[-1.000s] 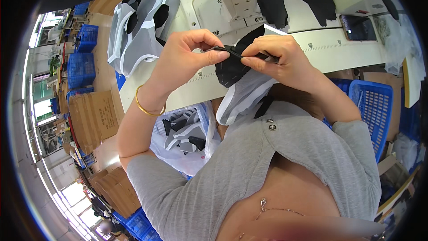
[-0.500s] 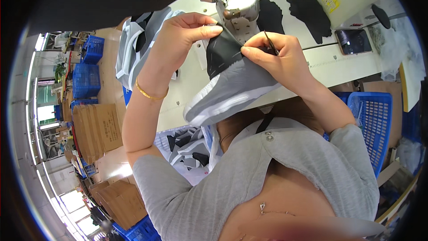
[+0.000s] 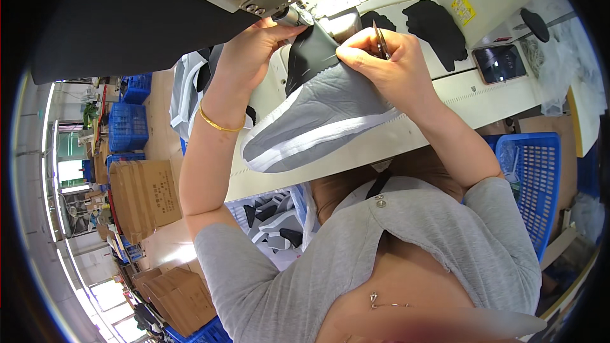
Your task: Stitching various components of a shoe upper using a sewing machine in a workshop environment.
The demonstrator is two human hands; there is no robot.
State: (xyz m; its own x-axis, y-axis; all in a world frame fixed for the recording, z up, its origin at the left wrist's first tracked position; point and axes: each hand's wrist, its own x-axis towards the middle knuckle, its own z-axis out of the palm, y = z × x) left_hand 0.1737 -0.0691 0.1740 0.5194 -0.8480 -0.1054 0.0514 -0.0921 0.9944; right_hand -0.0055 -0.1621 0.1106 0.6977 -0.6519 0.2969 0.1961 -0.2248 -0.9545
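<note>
Here, the sewing machine [image 3: 270, 0] is my landmark, and nearest to the wearer, below it and lower than the table edge, there is a pile of grey and black cut pieces [image 3: 279, 225]. Above this pile, just before the machine, the grey-and-black fabric piece [image 3: 318, 111] hangs from both hands, its black part upward and its pale rounded part downward. The right hand [image 3: 387, 60] pinches its upper edge between thumb and forefinger, and the same hand keeps a dark pointed tool [image 3: 380, 41], whose tip points up. The left hand [image 3: 248, 54], close under the machine, grips the other end of this edge; some of its fingers are hidden by metal parts.

In my judgement, the edge could slip or fold if the two hands pull unequally, because the loose grey part is heavy below. Also, the left fingers are so near to the machine that they could be hurt, and the pointed tool could catch the cloth.

Farther, right of the machine, lie a black cut piece [image 3: 435, 32] and a phone [image 3: 502, 63].
</note>
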